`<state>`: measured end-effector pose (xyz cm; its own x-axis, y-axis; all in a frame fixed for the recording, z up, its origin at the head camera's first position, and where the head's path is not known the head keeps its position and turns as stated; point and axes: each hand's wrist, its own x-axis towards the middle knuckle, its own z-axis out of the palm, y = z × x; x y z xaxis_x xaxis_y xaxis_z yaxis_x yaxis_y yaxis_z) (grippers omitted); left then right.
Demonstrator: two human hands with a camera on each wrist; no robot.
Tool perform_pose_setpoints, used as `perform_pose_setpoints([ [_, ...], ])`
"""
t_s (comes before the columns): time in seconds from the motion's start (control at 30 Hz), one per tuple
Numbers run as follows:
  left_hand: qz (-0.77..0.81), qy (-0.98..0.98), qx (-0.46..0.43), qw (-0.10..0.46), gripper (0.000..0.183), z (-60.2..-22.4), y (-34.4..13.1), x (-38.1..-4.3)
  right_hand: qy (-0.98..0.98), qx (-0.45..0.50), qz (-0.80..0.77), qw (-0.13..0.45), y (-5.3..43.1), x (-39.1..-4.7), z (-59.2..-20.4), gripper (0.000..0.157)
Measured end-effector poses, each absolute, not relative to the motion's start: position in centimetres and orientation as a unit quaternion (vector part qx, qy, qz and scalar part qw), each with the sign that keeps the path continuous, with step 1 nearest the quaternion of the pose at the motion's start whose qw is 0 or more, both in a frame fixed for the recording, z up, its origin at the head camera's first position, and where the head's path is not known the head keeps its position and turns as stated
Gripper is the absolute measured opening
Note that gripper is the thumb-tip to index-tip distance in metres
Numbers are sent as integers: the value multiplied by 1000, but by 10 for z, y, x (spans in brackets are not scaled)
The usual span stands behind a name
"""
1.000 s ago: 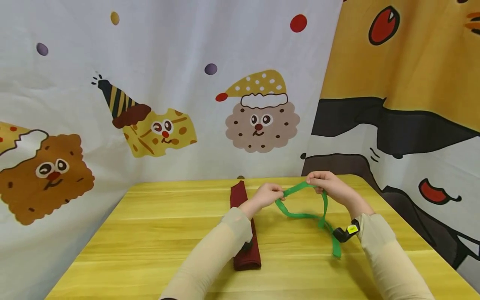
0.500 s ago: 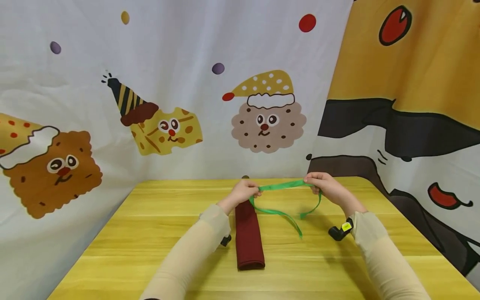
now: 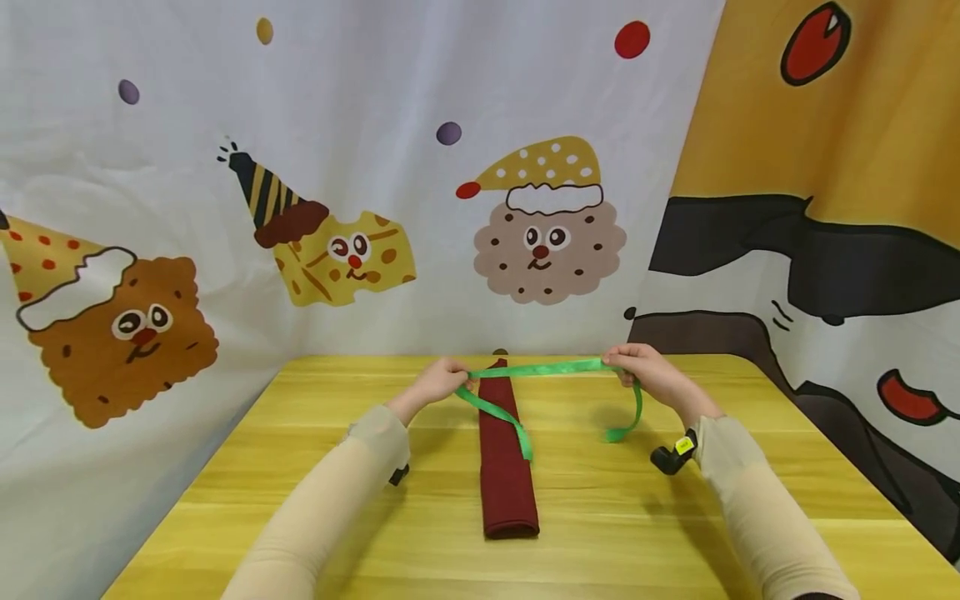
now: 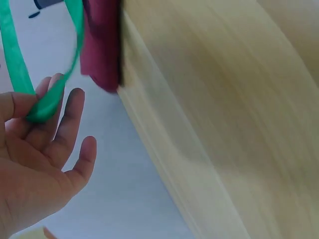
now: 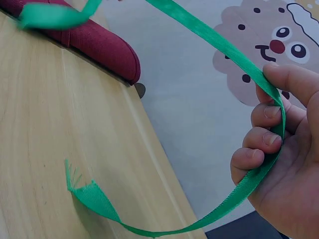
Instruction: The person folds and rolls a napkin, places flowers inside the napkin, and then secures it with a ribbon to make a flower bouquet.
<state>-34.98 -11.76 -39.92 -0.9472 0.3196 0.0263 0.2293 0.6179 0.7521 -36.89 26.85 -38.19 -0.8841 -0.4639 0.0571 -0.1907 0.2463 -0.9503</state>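
Note:
A green ribbon (image 3: 551,368) is stretched between the two hands above the far part of the table. My left hand (image 3: 441,380) pinches it between thumb and fingers, and a loose end hangs down over the dark red rolled cloth (image 3: 510,492). My right hand (image 3: 647,371) pinches the other side, its tail dangling below. In the right wrist view the ribbon (image 5: 219,45) passes under the thumb and along the palm to a frayed end. The left wrist view has the ribbon (image 4: 46,107) folded at the left fingertips, the other fingers loosely spread.
The rolled cloth lies lengthwise on the yellow wood-grain table (image 3: 337,508), reaching near its far edge. Behind the table hangs a white curtain (image 3: 360,100) printed with cartoon figures. Dark wrist cameras (image 3: 673,455) sit under the sleeves.
The left hand has moved left past the rolled cloth, drawing the looped ribbon out straight. The right hand has stayed nearly in place. The view has shifted slightly left.

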Motion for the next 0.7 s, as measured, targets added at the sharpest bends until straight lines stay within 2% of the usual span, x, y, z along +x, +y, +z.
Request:
perform_pose_setpoints([
  [0.23, 393, 908, 133, 57, 31, -396, -153, -345, 784, -206, -570, 134, 261, -375, -381, 36],
  [0.7, 359, 917, 144, 98, 37, -384, -210, -329, 789, -202, -557, 163, 260, -383, -384, 25],
])
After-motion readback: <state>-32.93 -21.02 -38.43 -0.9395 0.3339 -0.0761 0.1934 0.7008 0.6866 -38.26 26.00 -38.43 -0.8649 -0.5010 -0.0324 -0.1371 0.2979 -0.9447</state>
